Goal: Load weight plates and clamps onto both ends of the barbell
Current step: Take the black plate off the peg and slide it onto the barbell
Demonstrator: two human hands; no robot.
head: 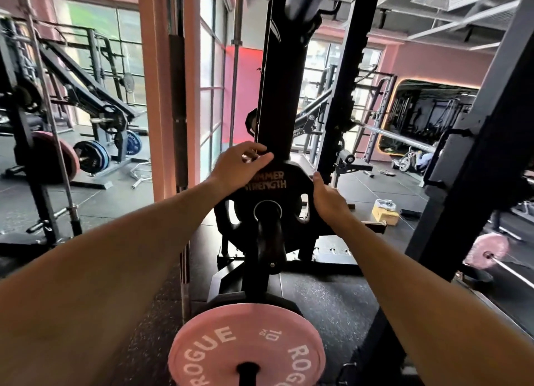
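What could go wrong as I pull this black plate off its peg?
The left hand only grips the top rim of the black plate, and the right hand lies flat on its edge, so the plate could tip or slip once clear of the peg. If it drops, it may strike the pink plate directly below.
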